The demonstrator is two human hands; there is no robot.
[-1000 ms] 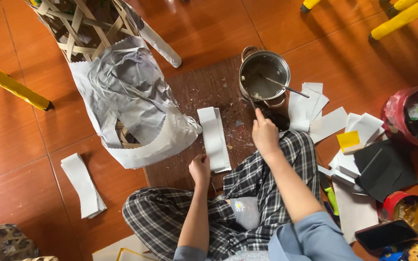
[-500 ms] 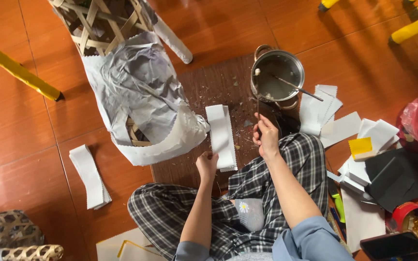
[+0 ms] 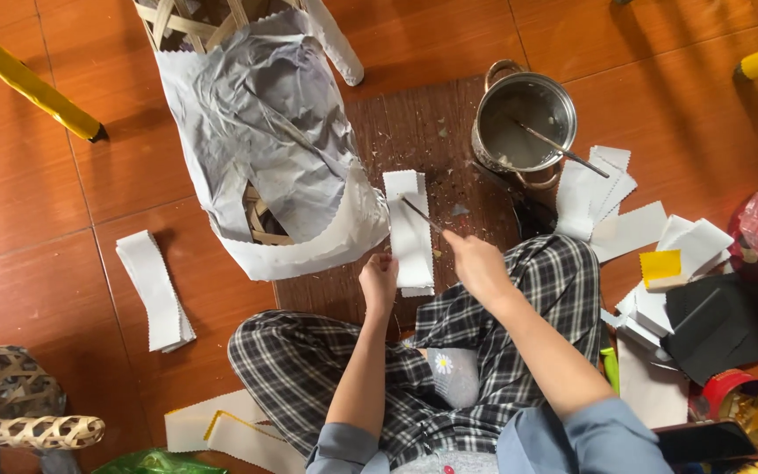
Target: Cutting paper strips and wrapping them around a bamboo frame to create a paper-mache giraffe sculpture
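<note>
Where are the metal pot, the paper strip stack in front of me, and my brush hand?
metal pot (image 3: 495,110): head view, left rim.
paper strip stack (image 3: 411,237): head view, middle.
right hand (image 3: 477,263): head view, back.

Mat (image 3: 432,132) lies open above the strips; pot (image 3: 524,118) and, seemingly, paper-covered frame (image 3: 265,149) flank it.

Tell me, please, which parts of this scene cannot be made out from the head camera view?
- Right hand: its grip on the thin brush is hidden by the hand's own back.
- Metal pot: its contents are too murky to identify.
- Woven frame: cut off by the top edge, partly covered by grey paper.
- Left hand: fingertips at the paper strips, contact unclear.
</note>
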